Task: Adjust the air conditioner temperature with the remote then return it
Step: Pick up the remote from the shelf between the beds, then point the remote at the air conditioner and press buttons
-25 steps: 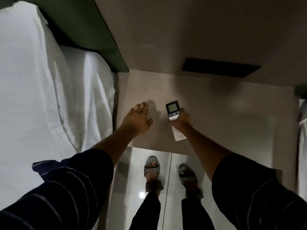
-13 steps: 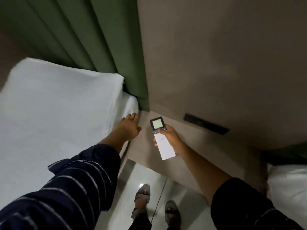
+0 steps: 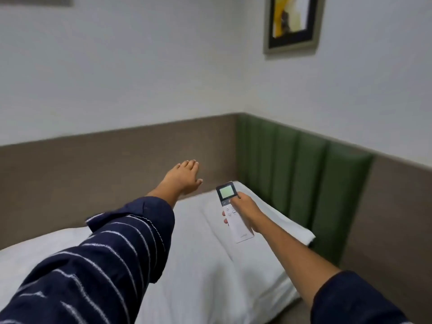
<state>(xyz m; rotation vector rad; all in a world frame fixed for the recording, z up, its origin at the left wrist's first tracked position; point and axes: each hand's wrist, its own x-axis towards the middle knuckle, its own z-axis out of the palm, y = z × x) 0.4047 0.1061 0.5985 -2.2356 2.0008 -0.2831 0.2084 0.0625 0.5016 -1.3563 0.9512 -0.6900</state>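
A slim white remote (image 3: 233,213) with a dark top and a lit greenish screen is held up in the air over the bed. My right hand (image 3: 245,208) is shut on the remote, thumb lying on its upper buttons. My left hand (image 3: 184,177) is stretched out ahead with flat, slightly spread fingers, holding nothing, to the left of the remote and apart from it. No air conditioner is in view.
A bed with white sheets and a pillow (image 3: 257,230) lies below my arms. A green padded headboard (image 3: 297,174) and a brown wall panel (image 3: 93,164) run behind it. A framed picture (image 3: 292,22) hangs at the upper right.
My right hand lifted the remote off the bedside table and raised it. The view swung up from the table and floor to the bed and wall. My left hand left the table.
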